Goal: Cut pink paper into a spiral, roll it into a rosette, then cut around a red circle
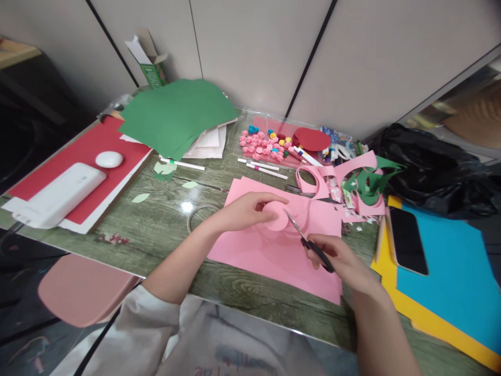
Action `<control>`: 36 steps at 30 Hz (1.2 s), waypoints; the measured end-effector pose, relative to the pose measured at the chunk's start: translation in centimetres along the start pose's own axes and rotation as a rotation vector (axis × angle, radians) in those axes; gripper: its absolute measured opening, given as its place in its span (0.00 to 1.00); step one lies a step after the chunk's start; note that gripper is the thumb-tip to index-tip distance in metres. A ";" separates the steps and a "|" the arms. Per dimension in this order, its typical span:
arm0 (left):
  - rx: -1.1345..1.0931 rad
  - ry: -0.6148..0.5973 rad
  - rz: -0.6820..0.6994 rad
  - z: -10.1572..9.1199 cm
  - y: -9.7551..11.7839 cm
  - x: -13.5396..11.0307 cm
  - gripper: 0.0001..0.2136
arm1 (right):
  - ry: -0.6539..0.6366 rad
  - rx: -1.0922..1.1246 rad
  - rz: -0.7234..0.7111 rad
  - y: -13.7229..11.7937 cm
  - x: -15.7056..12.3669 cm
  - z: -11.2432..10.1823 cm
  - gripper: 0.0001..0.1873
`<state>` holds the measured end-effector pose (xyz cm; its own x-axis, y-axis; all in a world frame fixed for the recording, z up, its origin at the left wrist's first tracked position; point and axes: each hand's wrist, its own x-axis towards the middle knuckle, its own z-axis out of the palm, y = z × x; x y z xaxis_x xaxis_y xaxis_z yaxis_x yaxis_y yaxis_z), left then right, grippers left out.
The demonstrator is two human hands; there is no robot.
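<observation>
Right hand [340, 257] with scissors [305, 242] beside pink disc [279, 220]

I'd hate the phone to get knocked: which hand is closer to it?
Right. The right hand, holding scissors, is left of the phone, apart from it; the left hand, holding a pink paper disc, is farther off to the left.

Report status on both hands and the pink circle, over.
Left hand holding pink circle. Right hand gripping scissors, tip by circle's edge. Pink sheets beneath; paper scraps beyond, apart from scissors.
</observation>
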<state>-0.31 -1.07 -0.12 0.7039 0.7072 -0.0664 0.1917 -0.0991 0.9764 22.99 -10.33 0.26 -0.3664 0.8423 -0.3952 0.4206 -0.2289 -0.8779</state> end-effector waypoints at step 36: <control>-0.025 -0.015 0.057 0.1 0.5 0.0 0.19 | 0.033 0.048 0.019 -0.2 0.2 0.5 0.19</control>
<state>-0.14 -1.14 0.33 0.7236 0.6901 -0.0132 0.1337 -0.1213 0.9836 22.43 -10.36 0.22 -0.3310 0.8530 -0.4036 0.3868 -0.2675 -0.8825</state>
